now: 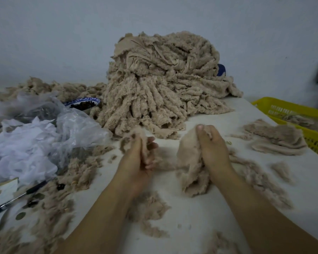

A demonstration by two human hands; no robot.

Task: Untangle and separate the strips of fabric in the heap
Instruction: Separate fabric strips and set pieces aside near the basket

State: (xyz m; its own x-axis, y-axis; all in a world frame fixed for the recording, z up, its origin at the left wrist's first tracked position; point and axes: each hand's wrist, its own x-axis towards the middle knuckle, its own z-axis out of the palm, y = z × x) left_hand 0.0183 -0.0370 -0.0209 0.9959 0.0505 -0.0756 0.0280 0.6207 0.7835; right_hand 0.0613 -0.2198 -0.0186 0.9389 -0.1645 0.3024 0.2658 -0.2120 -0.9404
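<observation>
Fabric bundle (190,173) gripped by right hand (212,151); frayed tuft (134,133) clutched in left hand (141,156). Risk: strip torn, lint shed over worktop (196,220), if pulled hard against knot.

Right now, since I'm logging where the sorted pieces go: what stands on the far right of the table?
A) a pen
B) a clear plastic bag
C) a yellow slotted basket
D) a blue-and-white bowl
C: the yellow basket stands on the far right, while the bowl, plastic bag and pen all lie on the left.
</observation>
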